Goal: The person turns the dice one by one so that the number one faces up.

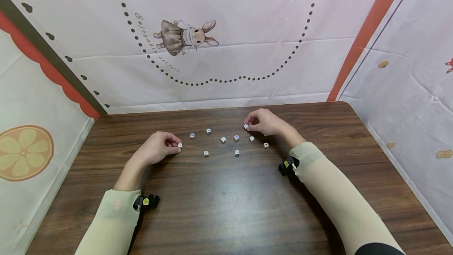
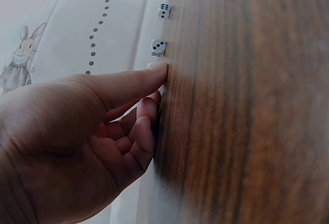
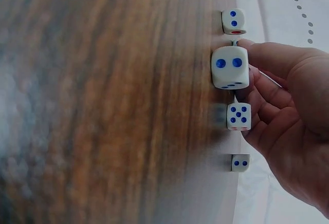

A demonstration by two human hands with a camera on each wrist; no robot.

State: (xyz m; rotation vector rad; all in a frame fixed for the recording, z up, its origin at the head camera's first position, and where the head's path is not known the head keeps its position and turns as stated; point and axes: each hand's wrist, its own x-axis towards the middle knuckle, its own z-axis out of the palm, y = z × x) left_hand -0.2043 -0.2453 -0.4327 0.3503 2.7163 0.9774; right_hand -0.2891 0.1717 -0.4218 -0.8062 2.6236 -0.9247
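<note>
Right sleeve [image 1: 336,192] seen nearest. Left die [image 1: 179,145] pinched by left hand [image 1: 157,147], right die [image 1: 245,126] by right hand [image 1: 267,122]. Loose dice [image 1: 223,140] found ungripped, mostly between both hands' fingers [image 2: 141,134]; work judged unfinished.

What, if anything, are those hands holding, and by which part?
The left hand pinches a white die by its sides; the right hand pinches another die likewise. The gripped faces are hidden.

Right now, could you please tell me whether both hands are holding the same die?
No, the left hand holds the leftmost die, while the right hand holds another die farther right.
</note>
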